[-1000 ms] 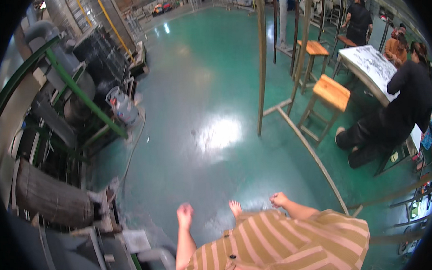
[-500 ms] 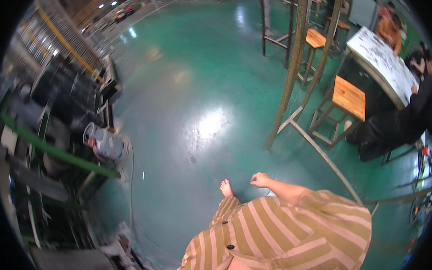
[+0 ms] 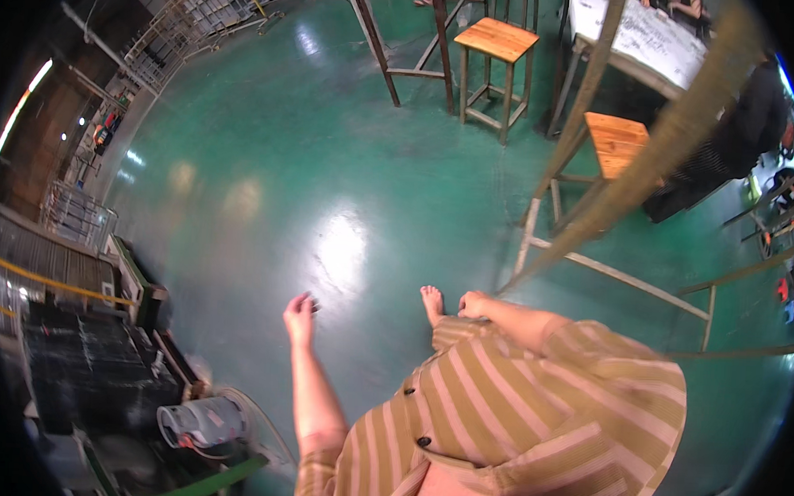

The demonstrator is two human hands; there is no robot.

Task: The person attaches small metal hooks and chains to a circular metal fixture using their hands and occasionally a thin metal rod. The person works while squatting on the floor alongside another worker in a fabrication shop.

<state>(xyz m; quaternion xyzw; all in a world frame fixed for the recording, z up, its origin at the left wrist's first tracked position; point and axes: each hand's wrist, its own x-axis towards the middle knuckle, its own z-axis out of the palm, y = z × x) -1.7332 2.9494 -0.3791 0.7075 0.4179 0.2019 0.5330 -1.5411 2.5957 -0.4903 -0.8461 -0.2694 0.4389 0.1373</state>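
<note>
My left hand [image 3: 299, 318] hangs out ahead of me over the green floor, its fingers bent together. A small dark thing [image 3: 314, 304] shows at its fingertips, too small to name. My right hand [image 3: 472, 304] hangs in front of my striped shirt [image 3: 488, 403], fingers curled in, with nothing seen in them. Beside it one bare foot [image 3: 432, 301] steps forward on the floor. Neither hand touches any furniture; the nearest thing to the right hand is a metal frame [image 3: 626, 280].
Wooden-topped stools [image 3: 497, 40] and a white-topped table [image 3: 641, 37] stand at the far right, with people by it. A grey gas cylinder [image 3: 203, 424] with a hose lies at the lower left, near stacked dark panels [image 3: 91, 359]. A blurred post [image 3: 677, 127] slants close on the right.
My view has turned to the right and moved forward. My left hand has come into sight. The stools, the table and the gas cylinder appear in different places in the picture.
</note>
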